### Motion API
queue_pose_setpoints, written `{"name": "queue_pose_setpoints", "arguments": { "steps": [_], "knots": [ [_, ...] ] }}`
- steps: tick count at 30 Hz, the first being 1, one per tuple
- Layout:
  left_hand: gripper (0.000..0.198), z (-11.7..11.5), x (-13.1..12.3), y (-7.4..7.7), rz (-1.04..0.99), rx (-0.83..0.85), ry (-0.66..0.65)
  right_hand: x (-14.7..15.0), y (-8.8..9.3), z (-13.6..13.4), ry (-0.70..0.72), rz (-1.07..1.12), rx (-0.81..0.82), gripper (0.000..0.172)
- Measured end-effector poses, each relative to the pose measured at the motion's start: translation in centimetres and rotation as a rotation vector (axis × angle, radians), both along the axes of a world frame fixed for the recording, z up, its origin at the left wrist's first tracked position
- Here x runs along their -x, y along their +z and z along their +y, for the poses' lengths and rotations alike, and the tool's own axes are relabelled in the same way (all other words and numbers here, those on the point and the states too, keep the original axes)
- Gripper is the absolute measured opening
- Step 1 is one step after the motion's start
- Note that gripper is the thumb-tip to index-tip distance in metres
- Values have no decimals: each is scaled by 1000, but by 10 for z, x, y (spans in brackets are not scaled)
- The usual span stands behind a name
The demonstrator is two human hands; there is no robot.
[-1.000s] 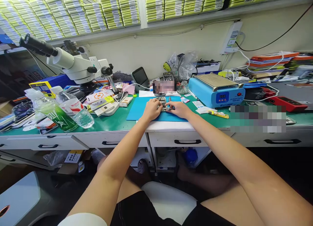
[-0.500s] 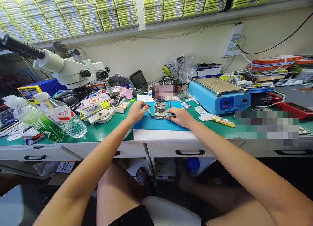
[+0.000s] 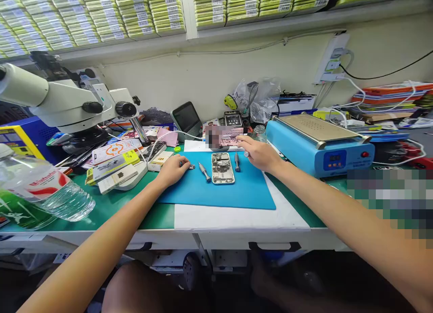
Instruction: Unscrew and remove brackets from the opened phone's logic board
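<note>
An opened phone (image 3: pixel 223 168) with its inner parts showing lies on the blue mat (image 3: pixel 189 193). Screwdrivers flank it: one (image 3: pixel 204 172) slants on the left, the other (image 3: pixel 237 162) lies on the right. My left hand (image 3: pixel 173 171) rests at the mat's left side, fingers closed, with a small metallic piece showing at the fingertips; its kind is unclear. Over the far right of the mat, my right hand (image 3: pixel 260 154) keeps a screwdriver (image 3: pixel 246 154) in its curled fingers, only the end visible. Its forefinger reaches to the lit, partly blurred phone screen (image 3: pixel 230 137) behind.
At left stand a microscope (image 3: pixel 84 106), small boxes (image 3: pixel 117 177) and plastic bottles (image 3: pixel 64 191). A blue heating-plate machine (image 3: pixel 318 144) is close to my right forearm. A glass jar (image 3: pixel 260 133) stands behind my right hand. White paper (image 3: pixel 237 217) lies under the mat.
My right hand has moved from beside the opened phone to the propped screen behind it. My left hand has moved left, away from the left screwdriver. The view has come closer to the bench.
</note>
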State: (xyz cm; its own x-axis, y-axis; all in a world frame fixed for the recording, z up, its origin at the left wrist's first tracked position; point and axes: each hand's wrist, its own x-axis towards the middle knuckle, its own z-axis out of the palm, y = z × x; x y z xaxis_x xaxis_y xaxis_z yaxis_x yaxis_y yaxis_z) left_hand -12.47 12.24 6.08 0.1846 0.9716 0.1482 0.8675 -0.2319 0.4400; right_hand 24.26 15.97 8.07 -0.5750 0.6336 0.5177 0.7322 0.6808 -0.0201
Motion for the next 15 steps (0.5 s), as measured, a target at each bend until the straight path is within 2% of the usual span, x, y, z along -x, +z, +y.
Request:
{"name": "queue_pose_setpoints", "arguments": {
  "steps": [3,8,15],
  "knots": [
    [43,1,1,-5,5,-17,4,-2,-5,9,3,-34,-12,35],
    [40,2,3,-12,-2,-32,1,-4,-16,10,-18,-30,-17,36],
    [38,1,6,-16,-38,-92,-32,-5,-16,12,-45,-12,17,36]
  ]
}}
